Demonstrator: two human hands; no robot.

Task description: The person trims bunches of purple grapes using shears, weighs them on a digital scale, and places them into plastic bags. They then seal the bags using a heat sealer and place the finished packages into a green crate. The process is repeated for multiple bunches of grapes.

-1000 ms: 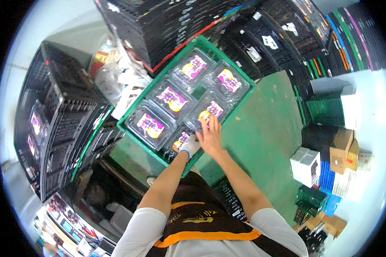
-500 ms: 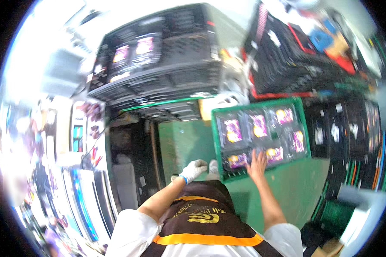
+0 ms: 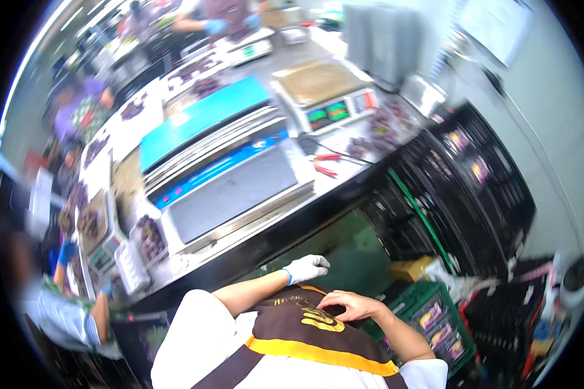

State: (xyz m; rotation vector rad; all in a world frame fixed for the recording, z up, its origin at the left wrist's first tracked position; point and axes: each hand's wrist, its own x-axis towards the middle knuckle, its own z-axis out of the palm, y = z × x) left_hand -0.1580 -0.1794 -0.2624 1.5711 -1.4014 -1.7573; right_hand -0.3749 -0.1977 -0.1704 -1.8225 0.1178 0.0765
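My left hand (image 3: 307, 268), in a white glove with a blue cuff, hangs in front of my dark apron (image 3: 292, 324). Its fingers are loosely bent and nothing shows in them. Bare, my right hand (image 3: 352, 306) hovers at the apron's front, thumb and fingers apart and empty. Beyond my hands stands a worktable with a wrapping machine (image 3: 233, 191), which has a dark flat plate and a blue top. Beside my right forearm, low down, a green crate (image 3: 416, 299) holds clear packs with purple and yellow labels (image 3: 441, 334).
A scale (image 3: 331, 97), red-handled snips (image 3: 326, 171) and bunches of dark grapes (image 3: 376, 129) lie on the table. Black crates (image 3: 461, 188) are stacked at the right. Co-workers with blue gloves (image 3: 215, 26) stand at the far side and the left (image 3: 65, 311).
My view has swung left from the crates to the worktable. My right hand has left the packs in the green crate and come to the apron, empty.
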